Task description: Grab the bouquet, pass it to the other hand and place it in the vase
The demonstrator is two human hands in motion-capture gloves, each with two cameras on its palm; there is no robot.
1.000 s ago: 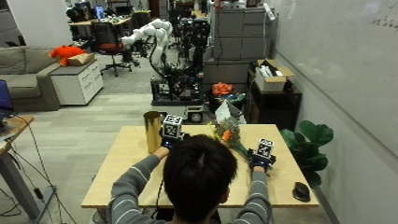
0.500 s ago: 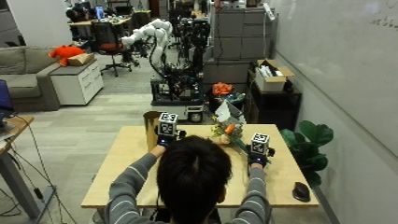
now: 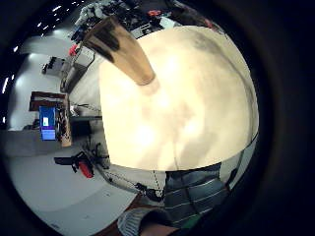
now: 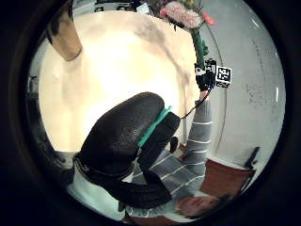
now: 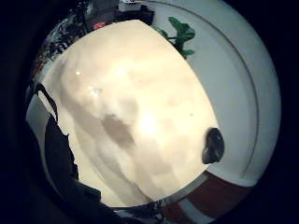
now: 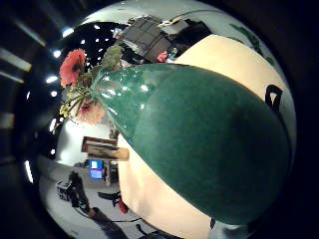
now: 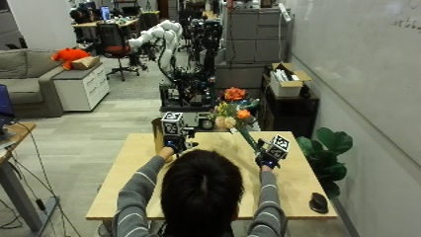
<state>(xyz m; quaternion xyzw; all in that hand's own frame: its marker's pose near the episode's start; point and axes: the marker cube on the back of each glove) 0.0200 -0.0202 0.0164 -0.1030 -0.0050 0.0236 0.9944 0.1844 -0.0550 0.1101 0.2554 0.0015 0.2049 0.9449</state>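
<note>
We hold the bouquet [image 7: 233, 116] aloft in our right hand [image 7: 266, 157], fingers clamped on its green stem wrap. Our left hand [image 7: 174, 143] hovers beside the vase [image 7: 158, 137] on the surface [image 7: 125, 182]; we cannot tell its fingers. To pass well, we bring the stem across and grip low. Orange, pink and yellow blooms top the bouquet.
</note>
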